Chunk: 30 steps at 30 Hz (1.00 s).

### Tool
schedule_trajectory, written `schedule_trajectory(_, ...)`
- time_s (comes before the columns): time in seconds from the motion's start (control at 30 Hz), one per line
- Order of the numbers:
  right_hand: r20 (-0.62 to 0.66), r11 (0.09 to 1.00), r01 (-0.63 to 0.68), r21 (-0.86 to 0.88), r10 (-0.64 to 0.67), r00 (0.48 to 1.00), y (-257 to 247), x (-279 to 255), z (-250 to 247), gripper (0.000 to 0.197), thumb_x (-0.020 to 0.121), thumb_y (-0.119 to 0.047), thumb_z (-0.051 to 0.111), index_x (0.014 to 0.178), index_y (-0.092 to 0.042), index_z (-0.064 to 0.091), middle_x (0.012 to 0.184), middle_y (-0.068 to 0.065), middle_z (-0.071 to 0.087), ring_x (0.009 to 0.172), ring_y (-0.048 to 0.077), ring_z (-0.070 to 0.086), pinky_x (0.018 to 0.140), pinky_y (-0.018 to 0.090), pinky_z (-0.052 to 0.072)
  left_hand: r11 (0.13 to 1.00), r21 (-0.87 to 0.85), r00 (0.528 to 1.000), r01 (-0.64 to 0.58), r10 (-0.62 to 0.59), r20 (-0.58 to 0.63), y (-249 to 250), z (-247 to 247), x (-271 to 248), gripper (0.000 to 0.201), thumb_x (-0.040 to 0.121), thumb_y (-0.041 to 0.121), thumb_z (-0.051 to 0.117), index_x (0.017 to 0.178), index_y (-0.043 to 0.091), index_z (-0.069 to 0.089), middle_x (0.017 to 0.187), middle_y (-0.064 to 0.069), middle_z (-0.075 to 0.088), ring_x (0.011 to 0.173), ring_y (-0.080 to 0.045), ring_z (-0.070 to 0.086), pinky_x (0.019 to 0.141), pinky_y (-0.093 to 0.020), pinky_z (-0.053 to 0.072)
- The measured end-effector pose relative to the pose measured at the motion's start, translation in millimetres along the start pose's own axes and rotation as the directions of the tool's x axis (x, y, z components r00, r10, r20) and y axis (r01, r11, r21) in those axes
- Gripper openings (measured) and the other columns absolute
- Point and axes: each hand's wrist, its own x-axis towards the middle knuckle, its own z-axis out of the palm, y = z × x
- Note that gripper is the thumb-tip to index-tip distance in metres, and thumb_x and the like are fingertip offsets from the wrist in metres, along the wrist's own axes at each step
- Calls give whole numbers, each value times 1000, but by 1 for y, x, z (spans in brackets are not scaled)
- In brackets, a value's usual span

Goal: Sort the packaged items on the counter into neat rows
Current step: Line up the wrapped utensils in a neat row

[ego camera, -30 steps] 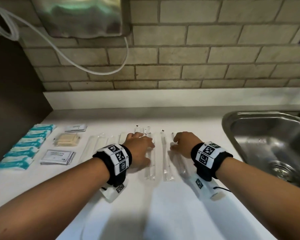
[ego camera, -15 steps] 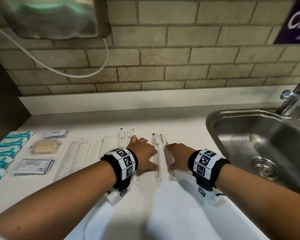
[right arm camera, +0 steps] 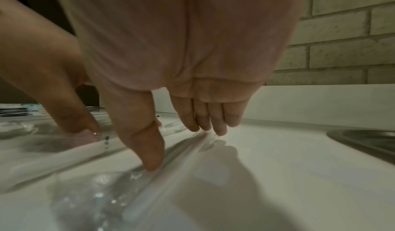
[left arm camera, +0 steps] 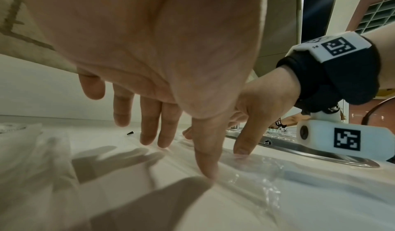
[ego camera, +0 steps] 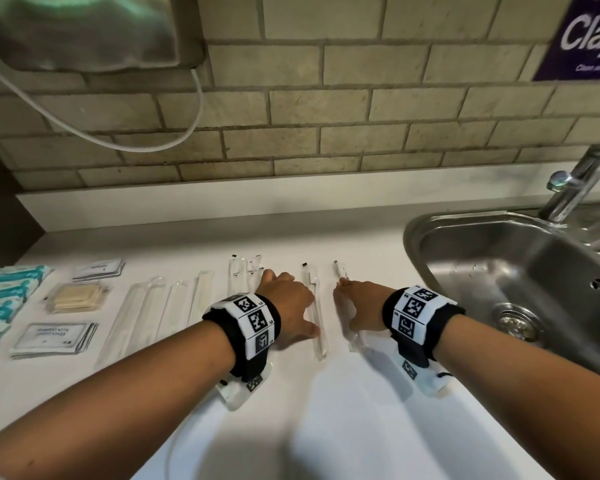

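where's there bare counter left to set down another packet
Bare counter lies near the front edge between the forearms, and along the back by the wall. The left side is crowded with teal packets and clear sleeves; the sink borders the right.

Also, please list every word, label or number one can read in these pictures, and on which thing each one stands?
"Clay": purple sign on the brick wall, cut off at the frame's edge; its small line below is too blurred to read.
White sachet stack: dark print, too blurred to read.
Teal packets: print too small to read.
Wristband markers: square black-and-white codes with tiny characters, not readable.
Clear sleeves: no text visible.
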Motion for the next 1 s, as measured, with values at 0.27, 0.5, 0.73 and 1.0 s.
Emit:
schedule_trajectory(0.27, 3, 1000, -1, 0, 1, 1000, 0, -4, 2, 75, 84, -23, 66, 148, -9, 30, 154, 7, 32, 128, 26, 49, 99, 36, 49, 999, -41, 999, 28, -29, -29, 3, -2, -1, 46, 79, 67, 51, 67, 25, 37, 73, 9, 45, 92, -21, 42, 93, -44, 29)
schedule_trajectory(0.5, -60, 995, 86, -51, -89, 994, -10, -9, -4, 70, 91, -28, 57, 151, -12, 24, 159, 7, 21, 141, 27, 31, 113, 40, 34, 975, -203, 994, 89, -99, -41, -5, -8, -8, 61, 84, 61, 53, 135, 27, 51, 135, 6, 56, 130, -21, 41, 105, -43, 20)
schedule_trajectory(0.73, -59, 943, 119, -310, -144, 988, -34, 4, 11, 66, 92, -44, 48, 149, -15, 31, 159, 6, 22, 147, 33, 10, 120, 46, 15, 996, -45, 995, 78, -81, -64, -38, 4, -51, 43, 84, 48, 58, 123, 29, 60, 137, 12, 53, 141, -21, 26, 110, -45, 11)
schedule_trajectory(1.0, -17, 963, 98, -252, -106, 994, -39, -2, 15, 71, 87, -37, 61, 148, -12, 35, 162, 9, 10, 150, 30, 4, 121, 44, 12, 999, -53, 999, 2, -4, -35, -31, 16, -42, 48, 79, 61, 57, 113, 28, 64, 132, 12, 58, 141, -24, 26, 106, -46, 11)
